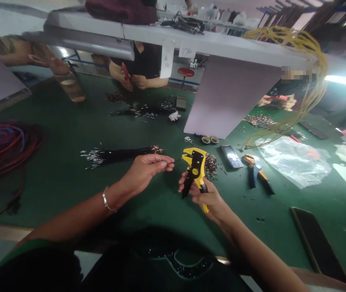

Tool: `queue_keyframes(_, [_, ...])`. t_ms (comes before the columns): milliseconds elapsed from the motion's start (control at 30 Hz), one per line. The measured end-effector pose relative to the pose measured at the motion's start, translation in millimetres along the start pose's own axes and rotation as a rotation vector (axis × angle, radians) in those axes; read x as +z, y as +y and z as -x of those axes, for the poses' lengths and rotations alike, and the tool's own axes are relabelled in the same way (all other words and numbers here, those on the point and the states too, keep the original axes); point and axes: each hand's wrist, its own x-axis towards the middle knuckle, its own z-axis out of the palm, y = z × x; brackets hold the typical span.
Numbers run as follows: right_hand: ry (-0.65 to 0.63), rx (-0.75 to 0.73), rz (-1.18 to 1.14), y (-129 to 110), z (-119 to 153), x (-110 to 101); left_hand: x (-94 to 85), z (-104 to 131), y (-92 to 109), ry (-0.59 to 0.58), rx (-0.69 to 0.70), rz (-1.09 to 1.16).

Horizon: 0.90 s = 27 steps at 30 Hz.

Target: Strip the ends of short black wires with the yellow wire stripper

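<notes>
My left hand (145,168) pinches a thin black wire (177,161) between thumb and fingers, its free end pointing at the tool's jaws. Wrapped around the handles of a yellow and black wire stripper (195,164) is my right hand (211,198). The stripper's jaws face left, close to the wire's tip; whether they touch it I cannot tell. Behind my left hand lies a bundle of black wires (119,154) with bright ends. A heap of small dark and coppery bits (211,165) sits just right of the stripper, partly hidden by it.
Right of the heap are a keypad phone (231,156), blue and orange pliers (256,172), a clear plastic bag (297,160) and a smartphone (315,239). Red and blue wires (2,150) coil at left. Yellow wires (319,73) hang from the shelf (221,42). Across the table, co-workers' hands (133,82) work.
</notes>
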Motion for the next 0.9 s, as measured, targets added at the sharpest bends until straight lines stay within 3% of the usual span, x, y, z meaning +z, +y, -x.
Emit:
queue_keyframes(233, [0.022,-0.007,0.067,0.1,-6.5,7.0,3.4,3.9,-3.1,-0.012,-0.03,0.038])
queue_keyframes(367, [0.039,-0.059,0.216,0.8,-10.0,10.4,1.8,4.7,-4.9,-0.037,-0.056,0.068])
queue_keyframes(500, [0.05,-0.189,0.59,-0.2,-12.5,10.4,-2.1,3.7,-5.4,-0.082,-0.114,0.157])
queue_keyframes(667, [0.14,-0.466,1.064,5.1,-12.5,11.3,-2.3,0.9,-5.6,-0.084,-0.188,0.267])
queue_keyframes(900, [0.193,-0.637,1.177,6.7,-10.6,15.4,3.1,0.7,-6.9,-0.023,-0.225,0.246])
